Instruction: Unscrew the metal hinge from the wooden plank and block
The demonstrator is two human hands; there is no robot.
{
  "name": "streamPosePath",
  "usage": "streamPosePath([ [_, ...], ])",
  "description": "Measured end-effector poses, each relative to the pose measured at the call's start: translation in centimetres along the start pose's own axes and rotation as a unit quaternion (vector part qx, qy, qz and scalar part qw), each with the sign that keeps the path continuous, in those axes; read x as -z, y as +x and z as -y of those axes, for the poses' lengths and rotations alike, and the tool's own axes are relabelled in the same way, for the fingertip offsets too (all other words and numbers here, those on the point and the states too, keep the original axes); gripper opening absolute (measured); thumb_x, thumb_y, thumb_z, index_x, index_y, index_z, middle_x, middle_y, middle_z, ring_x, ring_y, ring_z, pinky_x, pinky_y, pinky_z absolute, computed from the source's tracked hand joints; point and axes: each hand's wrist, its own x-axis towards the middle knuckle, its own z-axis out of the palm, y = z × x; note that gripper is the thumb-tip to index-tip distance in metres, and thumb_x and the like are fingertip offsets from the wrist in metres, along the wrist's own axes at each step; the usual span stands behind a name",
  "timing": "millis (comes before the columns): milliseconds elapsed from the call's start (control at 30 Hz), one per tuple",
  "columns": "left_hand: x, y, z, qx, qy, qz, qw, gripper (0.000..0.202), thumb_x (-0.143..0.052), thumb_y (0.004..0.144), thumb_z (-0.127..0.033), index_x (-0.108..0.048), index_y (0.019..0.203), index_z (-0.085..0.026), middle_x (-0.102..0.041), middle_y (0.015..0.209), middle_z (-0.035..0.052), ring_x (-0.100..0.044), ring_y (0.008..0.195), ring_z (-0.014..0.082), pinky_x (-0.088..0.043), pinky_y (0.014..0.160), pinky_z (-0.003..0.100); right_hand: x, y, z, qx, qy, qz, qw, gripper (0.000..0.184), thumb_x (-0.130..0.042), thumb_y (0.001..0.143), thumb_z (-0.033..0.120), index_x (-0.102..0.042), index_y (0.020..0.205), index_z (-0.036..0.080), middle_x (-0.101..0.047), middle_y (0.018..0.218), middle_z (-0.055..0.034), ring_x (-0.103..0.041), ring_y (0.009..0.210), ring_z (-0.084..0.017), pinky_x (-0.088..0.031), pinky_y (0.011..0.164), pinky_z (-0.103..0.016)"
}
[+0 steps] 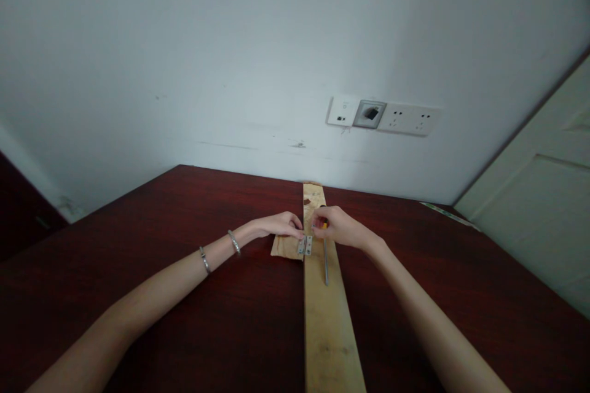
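Note:
A metal hinge (305, 245) lies across the joint between a small wood piece (286, 248) and a long pale plank (328, 325). My left hand (282, 224) rests over the small piece, its fingers curled and thumb tip at the hinge's far end. Just right of it, my right hand (338, 225) hovers over the plank with thumb and fingers pinched; what they hold is too small to make out. A screwdriver (326, 263) with a yellow and black handle points towards me. My right hand partly covers its handle, so I cannot tell whether it is gripped.
The plank runs along a dark red tabletop (221, 196) to the white wall (207, 61). Sockets (408, 119) are set in the wall above. A thin, pale patterned strip (449, 215) lies by the table's far right edge, near a white door (544, 196).

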Motion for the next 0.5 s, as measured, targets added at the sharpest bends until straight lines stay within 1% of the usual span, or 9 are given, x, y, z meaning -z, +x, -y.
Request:
streamPosePath([
  [167, 0.3, -0.2, 0.0, 0.009, 0.0, 0.028, 1.0, 0.042, -0.073, 0.063, -0.036, -0.061, 0.094, -0.01, -0.062, 0.075, 0.0012, -0.054, 0.066, 0.0117, -0.036, 0.058, 0.023, 1.6, -0.4, 0.1, -0.017, 0.023, -0.002, 1.0, 0.008, -0.057, 0.074, 0.012, -0.064, 0.075, 0.016, -0.064, 0.071, -0.0014, -0.056, 0.065, -0.013, -0.043, 0.062, -0.024],
  [333, 1.0, 0.1, 0.7, -0.003, -0.023, 0.053, 0.998, 0.041, -0.075, 0.065, -0.031, -0.062, 0.097, -0.011, -0.066, 0.079, 0.0035, -0.06, 0.072, 0.0136, -0.042, 0.065, 0.025, 2.6, -0.9, 0.6, -0.004, 0.055, -0.006, 0.998, 0.01, -0.058, 0.077, 0.016, -0.067, 0.081, 0.015, -0.066, 0.078, -0.0031, -0.059, 0.071, -0.014, -0.046, 0.068, -0.027],
  [367, 1.2, 0.1, 0.6, -0.013, -0.024, 0.043, 0.999, 0.038, -0.075, 0.065, -0.03, -0.063, 0.096, -0.011, -0.067, 0.08, 0.0042, -0.06, 0.074, 0.0141, -0.044, 0.067, 0.025, 2.7, -0.9, 0.8, -0.003, 0.06, -0.01, 0.998, 0.01, -0.058, 0.078, 0.016, -0.067, 0.082, 0.015, -0.067, 0.078, -0.0032, -0.059, 0.071, -0.014, -0.047, 0.068, -0.027],
  [500, 2.0, -0.1, -0.5, -0.089, 0.004, -0.041, 0.995, 0.029, -0.075, 0.066, -0.024, -0.068, 0.09, -0.011, -0.068, 0.084, 0.006, -0.06, 0.08, 0.0142, -0.046, 0.073, 0.026, 2.7, -1.0, 1.5, 0.009, 0.064, -0.02, 0.998, 0.009, -0.058, 0.08, 0.019, -0.067, 0.083, 0.017, -0.067, 0.077, -0.0019, -0.059, 0.07, -0.013, -0.046, 0.066, -0.026],
])
